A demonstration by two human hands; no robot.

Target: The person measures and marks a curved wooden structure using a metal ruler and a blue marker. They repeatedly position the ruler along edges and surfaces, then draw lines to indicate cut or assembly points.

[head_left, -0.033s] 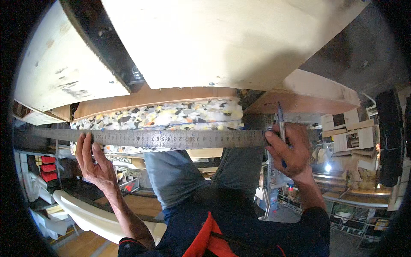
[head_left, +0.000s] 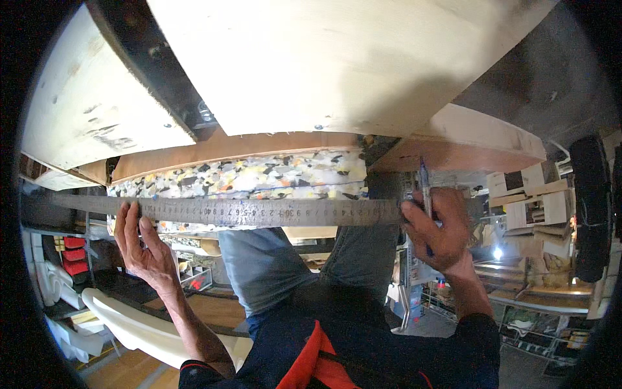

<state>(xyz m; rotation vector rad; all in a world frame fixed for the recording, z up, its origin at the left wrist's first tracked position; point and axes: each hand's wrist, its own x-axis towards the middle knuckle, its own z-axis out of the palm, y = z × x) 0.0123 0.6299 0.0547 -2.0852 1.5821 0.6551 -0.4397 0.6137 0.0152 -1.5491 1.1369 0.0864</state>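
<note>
A long steel ruler lies crosswise over a block of speckled foam with white, black and yellow flecks. A thin blue line runs along the foam just beyond the ruler. Near the ruler's left part, my left hand rests its outstretched fingertips on the metal. My right hand is closed around a blue pen, its tip pointing away from me. The thumb side of that hand touches the ruler's right part, and its fingers cover some of the edge there.
A large pale wooden panel spans the far side, with another panel at its left. Brown wooden rails border the foam. My jeans-clad legs are beneath the ruler. Shelving with wood pieces stands at right; a white curved piece lies at left.
The ruler has shifted very slightly toward me. Both hands keep nearly the same place and pose, and the pen stays in my right hand.
</note>
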